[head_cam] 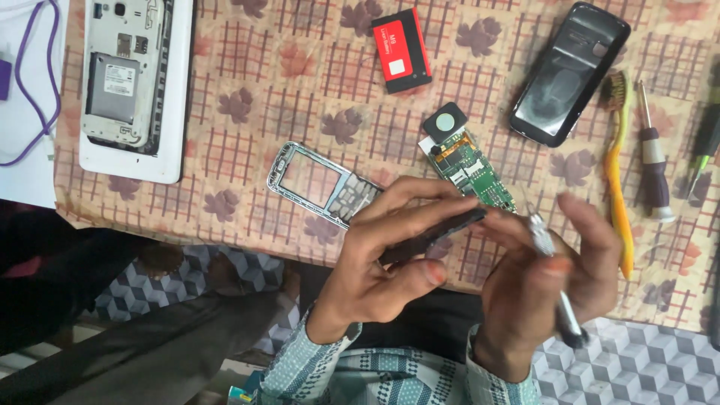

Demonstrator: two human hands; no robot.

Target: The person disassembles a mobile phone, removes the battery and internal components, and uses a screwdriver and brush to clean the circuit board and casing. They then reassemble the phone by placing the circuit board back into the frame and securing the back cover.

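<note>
Holding a dark flat phone part (431,234) edge-on in the left hand (390,262), fingers clamped along its length, just below the green circuit board (472,171). Right hand (544,289) closed round a slim metal tool (551,281), tip near the part's end. Advised: steady grip, light pressure, wrists braced. Left of the board, thin silvery keypad frame (319,184); above, glossy red battery (402,49); right, yellow plastic brush (616,169).

dark phone part (431,234): mostly hidden by left hand (390,255) | metal tool (553,281): blurred, mid-shaft covered by right hand (544,285) | green-handled tool (705,146): cut by right edge
</note>
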